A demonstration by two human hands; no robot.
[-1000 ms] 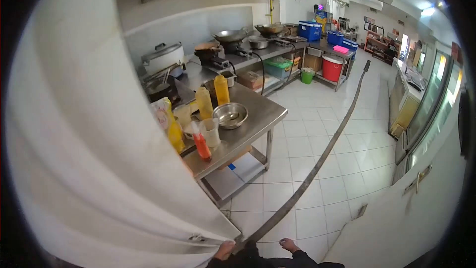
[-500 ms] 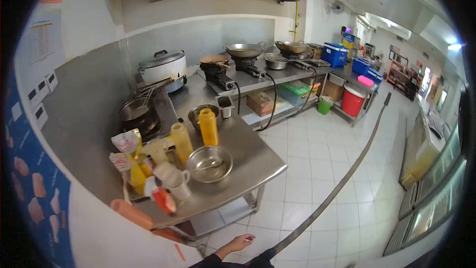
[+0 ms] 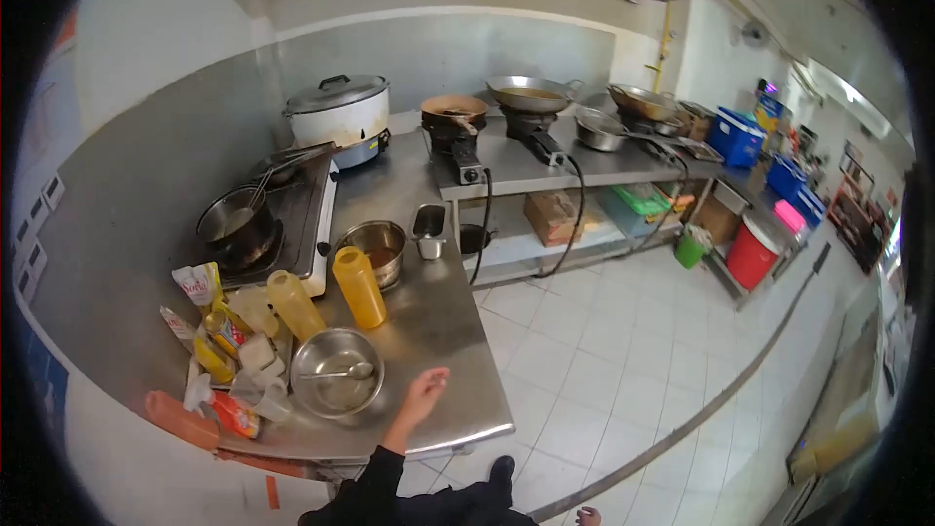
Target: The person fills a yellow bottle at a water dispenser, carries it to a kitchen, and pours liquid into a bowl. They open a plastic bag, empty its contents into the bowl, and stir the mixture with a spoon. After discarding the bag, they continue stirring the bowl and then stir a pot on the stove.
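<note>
My left hand (image 3: 425, 395), in a dark sleeve, is over the front of the steel table (image 3: 443, 331). Its fingers are loosely bent, and nothing shows in them. Just left of it is a steel bowl (image 3: 326, 403) with a spoon (image 3: 358, 370) inside. Behind the bowl stand a yellow squeeze bottle (image 3: 359, 290) and a paler squeeze bottle (image 3: 294, 306). Farther left are a clear plastic jug (image 3: 263, 397), a red-and-white spray bottle (image 3: 232, 413) and yellow pouches (image 3: 212, 358). Only a small part of my right hand (image 3: 587, 517) shows at the bottom edge, low over the floor.
A pot with brown contents (image 3: 382, 263) and a steel container (image 3: 430, 231) stand farther back. At left, a stove (image 3: 317, 234) bears a dark pot (image 3: 234, 239). Beyond are a rice cooker (image 3: 336, 122) and woks (image 3: 531, 94) on burners. A long dark strip (image 3: 701, 414) crosses the tiled floor.
The view has shifted closer to the table. My left hand has come up from below the table's front edge to above it, near the bowl. Part of my right hand has come into view.
</note>
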